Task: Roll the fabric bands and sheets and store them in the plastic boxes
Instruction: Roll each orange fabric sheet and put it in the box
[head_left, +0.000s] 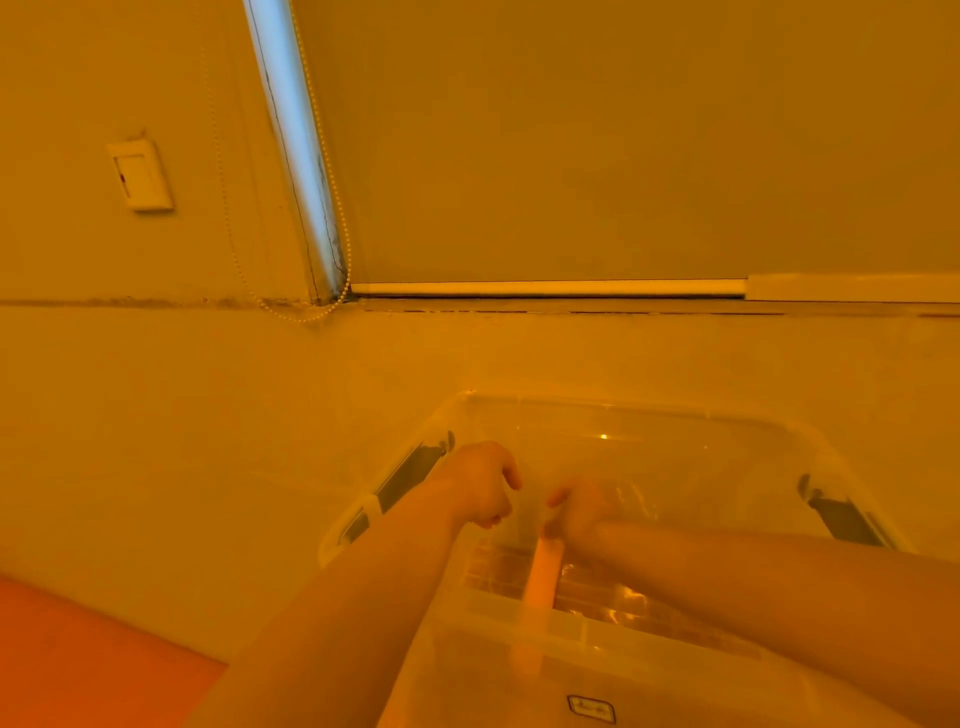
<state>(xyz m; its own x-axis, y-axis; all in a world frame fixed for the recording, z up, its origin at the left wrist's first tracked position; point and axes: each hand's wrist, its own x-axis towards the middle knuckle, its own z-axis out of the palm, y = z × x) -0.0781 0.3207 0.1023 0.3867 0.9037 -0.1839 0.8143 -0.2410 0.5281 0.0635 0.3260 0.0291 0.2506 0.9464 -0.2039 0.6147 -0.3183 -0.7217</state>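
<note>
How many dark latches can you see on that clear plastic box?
2. One dark latch sits on the left wall of the clear plastic box, beside the left hand; the other latch sits on the right wall. The forearms may hide others.

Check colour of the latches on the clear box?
Dark, grey to black, under the orange light; the left latch on the box shows best, head view.

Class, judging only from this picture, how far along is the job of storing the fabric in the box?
Done: nothing stored is clearly visible in the clear plastic box. In hand: the right hand grips a pale fabric band over the box, while the left hand is curled, holding nothing. Left: setting the band inside.
</note>
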